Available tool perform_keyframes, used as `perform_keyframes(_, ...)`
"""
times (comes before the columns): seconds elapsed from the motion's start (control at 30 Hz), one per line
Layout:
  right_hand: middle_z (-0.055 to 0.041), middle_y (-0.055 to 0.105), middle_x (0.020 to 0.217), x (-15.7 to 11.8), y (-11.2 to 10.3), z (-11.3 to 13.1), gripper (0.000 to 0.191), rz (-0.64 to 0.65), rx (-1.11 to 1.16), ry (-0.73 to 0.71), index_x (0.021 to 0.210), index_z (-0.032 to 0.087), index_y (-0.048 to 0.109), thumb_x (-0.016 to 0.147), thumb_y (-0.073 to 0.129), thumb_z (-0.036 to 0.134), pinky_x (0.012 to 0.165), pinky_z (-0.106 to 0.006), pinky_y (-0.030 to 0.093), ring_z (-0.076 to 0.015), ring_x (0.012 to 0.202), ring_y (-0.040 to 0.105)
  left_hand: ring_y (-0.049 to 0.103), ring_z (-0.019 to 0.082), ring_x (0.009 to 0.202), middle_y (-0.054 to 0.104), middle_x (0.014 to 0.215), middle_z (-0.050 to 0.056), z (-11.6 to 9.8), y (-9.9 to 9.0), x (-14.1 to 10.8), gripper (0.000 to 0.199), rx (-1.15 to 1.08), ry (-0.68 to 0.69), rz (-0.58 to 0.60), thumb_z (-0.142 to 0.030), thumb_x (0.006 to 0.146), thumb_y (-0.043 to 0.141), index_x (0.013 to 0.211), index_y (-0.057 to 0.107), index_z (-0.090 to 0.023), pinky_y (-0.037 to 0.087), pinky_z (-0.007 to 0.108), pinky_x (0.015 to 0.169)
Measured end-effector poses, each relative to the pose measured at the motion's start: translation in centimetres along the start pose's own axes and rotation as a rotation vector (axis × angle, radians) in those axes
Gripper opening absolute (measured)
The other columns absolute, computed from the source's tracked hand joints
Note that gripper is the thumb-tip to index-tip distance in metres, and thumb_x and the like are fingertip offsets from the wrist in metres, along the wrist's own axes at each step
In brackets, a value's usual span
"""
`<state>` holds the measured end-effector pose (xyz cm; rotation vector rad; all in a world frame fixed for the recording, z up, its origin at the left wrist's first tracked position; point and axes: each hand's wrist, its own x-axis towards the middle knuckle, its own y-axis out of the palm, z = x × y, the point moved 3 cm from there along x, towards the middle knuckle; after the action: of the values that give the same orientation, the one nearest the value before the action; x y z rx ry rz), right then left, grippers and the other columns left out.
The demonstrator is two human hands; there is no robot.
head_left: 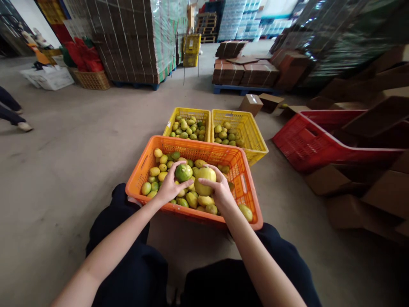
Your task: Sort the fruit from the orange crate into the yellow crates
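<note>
Over the orange crate [191,147], my left hand [171,184] is closed around a green fruit [184,172]. Just to its right, my right hand [220,186] grips a larger yellow-green fruit [205,181]. The two fruits are side by side, close together. Below them, several yellow and green fruits [191,200] lie in the crate, and one larger fruit [245,212] rests in its right front corner. My hands and wrists hide part of the pile.
Behind the orange crate stand two yellow crates [211,123] with fruits. A red crate [303,136] and cardboard boxes [341,181] are at the right. Wrapped pallets [128,42] stand farther back. A person's legs [11,108] show at the left edge.
</note>
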<state>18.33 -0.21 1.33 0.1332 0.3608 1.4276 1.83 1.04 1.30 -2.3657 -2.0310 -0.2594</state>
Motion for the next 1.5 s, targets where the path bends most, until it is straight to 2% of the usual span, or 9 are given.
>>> perform_keyframes(0.17, 0.0047, 0.062, 0.092, -0.8, 0.7, 1.4, 0.045, 0.066, -0.185, -0.192, 0.093, 0.027, 0.066, 0.051, 0.079, 0.016, 0.071, -0.025, 0.049, -0.0157, 0.081, 0.056, 0.053, 0.024, 0.120, 0.059, 0.123, 0.007, -0.3, -0.2, -0.1, 0.055, 0.154, 0.129, 0.070, -0.024, 0.067, 0.083, 0.117, 0.060, -0.023, 0.038, 0.034, 0.106)
perform_keyframes(0.27, 0.0040, 0.062, 0.091, -1.0, 1.0, 1.7, 0.044, 0.093, -0.189, -0.200, 0.093, 0.027, 0.066, 0.052, 0.079, 0.016, 0.073, -0.027, 0.049, -0.0169, 0.082, 0.056, 0.052, 0.025, 0.121, 0.059, 0.125, 0.008, -0.4, -0.4, -0.2, 0.054, 0.164, 0.142, 0.081, -0.024, 0.069, 0.082, 0.119, 0.061, -0.024, 0.038, 0.036, 0.108)
perform_keyframes(0.4, 0.0032, 0.062, 0.092, -1.2, 1.3, 1.5, 0.046, 0.117, -0.191, -0.178, 0.093, 0.027, 0.064, 0.052, 0.081, 0.016, 0.075, -0.028, 0.050, -0.0175, 0.083, 0.056, 0.051, 0.027, 0.120, 0.053, 0.123, 0.009, -0.5, -1.0, -0.3, 0.057, 0.190, 0.126, -0.001, -0.024, 0.064, 0.085, 0.117, 0.065, -0.026, 0.045, 0.035, 0.100)
perform_keyframes(0.5, 0.0042, 0.060, 0.096, -1.1, 1.2, 0.9, 0.051, 0.042, -0.126, -0.174, 0.092, 0.028, 0.060, 0.048, 0.082, 0.013, 0.078, -0.025, 0.050, -0.0163, 0.090, 0.056, 0.056, 0.025, 0.112, 0.052, 0.122, 0.008, -0.1, -1.2, 0.0, 0.065, 0.099, 0.066, -0.030, -0.023, 0.060, 0.087, 0.119, 0.062, -0.027, 0.049, 0.034, 0.095)
perform_keyframes(0.67, 0.0068, 0.058, 0.085, -0.4, 0.7, -0.4, 0.052, -0.107, 0.176, 0.008, 0.089, 0.027, 0.049, 0.051, 0.084, 0.020, 0.068, -0.025, 0.053, -0.0145, 0.079, 0.059, 0.063, 0.020, 0.098, 0.063, 0.107, 0.004, 0.5, -1.3, 0.5, 0.068, -0.183, -0.110, -0.069, -0.019, 0.050, 0.092, 0.108, 0.057, -0.022, 0.050, 0.034, 0.093)
perform_keyframes(0.8, 0.0055, 0.064, 0.085, 0.2, 0.7, -0.2, 0.041, -0.055, 0.396, 0.117, 0.091, 0.027, 0.052, 0.059, 0.078, 0.026, 0.069, -0.030, 0.056, -0.0163, 0.077, 0.064, 0.064, 0.020, 0.101, 0.068, 0.103, 0.005, 0.6, -1.3, 0.4, 0.053, -0.385, -0.232, -0.062, -0.026, 0.058, 0.089, 0.101, 0.059, -0.018, 0.050, 0.035, 0.095)
perform_keyframes(0.93, 0.0005, 0.068, 0.081, 0.3, 0.6, -0.1, 0.034, -0.010, 0.533, 0.224, 0.091, 0.024, 0.059, 0.061, 0.073, 0.029, 0.069, -0.036, 0.058, -0.0237, 0.083, 0.068, 0.064, 0.022, 0.104, 0.067, 0.108, 0.006, 0.7, -1.4, 0.3, 0.043, -0.495, -0.291, -0.043, -0.026, 0.063, 0.086, 0.098, 0.064, -0.016, 0.053, 0.035, 0.093)
perform_keyframes(1.13, -0.0025, 0.070, 0.077, 0.4, 0.4, -1.0, 0.031, -0.041, 0.596, 0.303, 0.090, 0.024, 0.061, 0.064, 0.075, 0.035, 0.064, -0.041, 0.060, -0.0275, 0.079, 0.070, 0.066, 0.019, 0.102, 0.068, 0.102, 0.004, 1.0, -1.6, 0.5, 0.032, -0.559, -0.315, -0.038, -0.024, 0.067, 0.084, 0.092, 0.066, -0.015, 0.053, 0.033, 0.094)
perform_keyframes(1.5, -0.0008, 0.069, 0.069, 0.1, 0.6, -0.7, 0.026, -0.033, 0.476, 0.324, 0.086, 0.022, 0.065, 0.065, 0.076, 0.033, 0.054, -0.031, 0.055, -0.0193, 0.059, 0.065, 0.066, 0.010, 0.075, 0.067, 0.083, -0.001, 1.8, -1.6, 0.5, 0.041, -0.624, -0.377, -0.084, -0.030, 0.059, 0.090, 0.084, 0.061, -0.016, 0.054, 0.023, 0.073)
